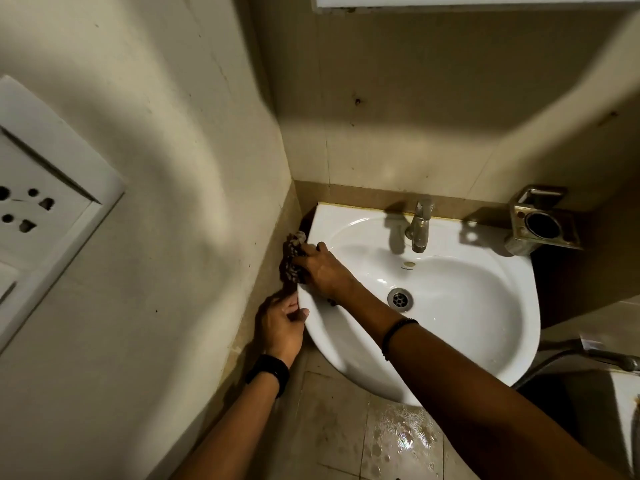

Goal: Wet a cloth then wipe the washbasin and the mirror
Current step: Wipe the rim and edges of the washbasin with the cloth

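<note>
At the left rim of the washbasin, hard against the side wall: the fingers of the right hand are curled over a dark patterned cloth and press it onto the rim's outer edge. The cloth is bunched between those fingers and the wall. One end pokes up past the fingertips, the other hangs down the rim's side.

The left hand sits just below, its fingers curled round the rim and the thumb lying on the white edge. The cloth's lower end comes down just above them; touching or not, cannot tell. There is a black watch on the left wrist and a dark thread band on the right forearm, which crosses the bowl's near-left part.

The washbasin is white and rounded, set in a corner with its back edge to the rear wall. The bowl glistens. A metal drain sits at the bottom and a tap at centre back, its spout over the bowl. A metal holder is on the rear wall right of the tap.

The side wall is cream and stained, with a white socket plate close at the left. The floor tiles under the rim are wet and shiny. A hose with a metal fitting shows at far right, and a white frame edge at the top.
</note>
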